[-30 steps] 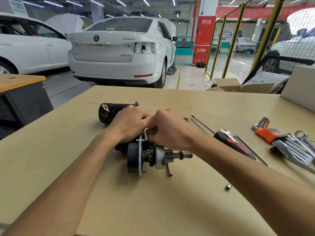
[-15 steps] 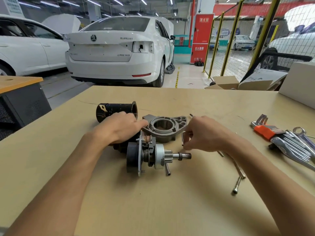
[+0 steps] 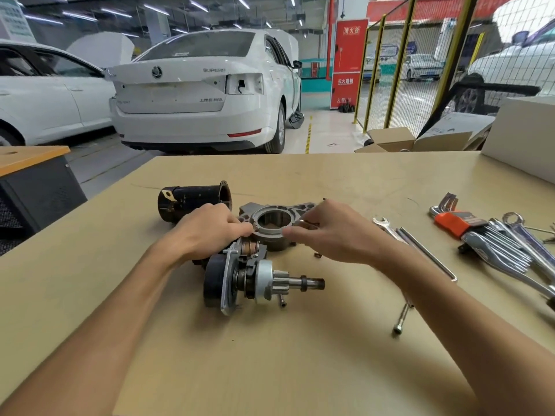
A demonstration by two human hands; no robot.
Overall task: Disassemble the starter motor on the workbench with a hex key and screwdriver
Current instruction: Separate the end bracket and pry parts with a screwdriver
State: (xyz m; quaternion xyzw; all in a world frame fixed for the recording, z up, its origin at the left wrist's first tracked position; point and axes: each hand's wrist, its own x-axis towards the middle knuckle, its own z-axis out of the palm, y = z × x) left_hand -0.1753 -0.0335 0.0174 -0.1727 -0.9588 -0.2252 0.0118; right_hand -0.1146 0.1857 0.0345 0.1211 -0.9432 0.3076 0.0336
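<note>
Nearest, a loose bolt lies on the workbench by the right forearm. Beyond it the starter motor assembly rests on its side at mid-bench, pinion and shaft pointing right, a small bolt just beside the pinion. The left hand rests on the rear part of that assembly with fingers curled over it, fingertips reaching the grey aluminium end housing. The right hand is at the housing's right edge, fingers bent and pinched together; a small metal piece seems to sit between the fingertips, but whether it is held cannot be determined. The housing lies flat, bore upward, touching the assembly's upper end. Behind the left hand, the black cylindrical motor casing lies on its side. To the right lie a long rod, spanners and a hex key set in an orange holder. Beyond the bench stands a white car
</note>
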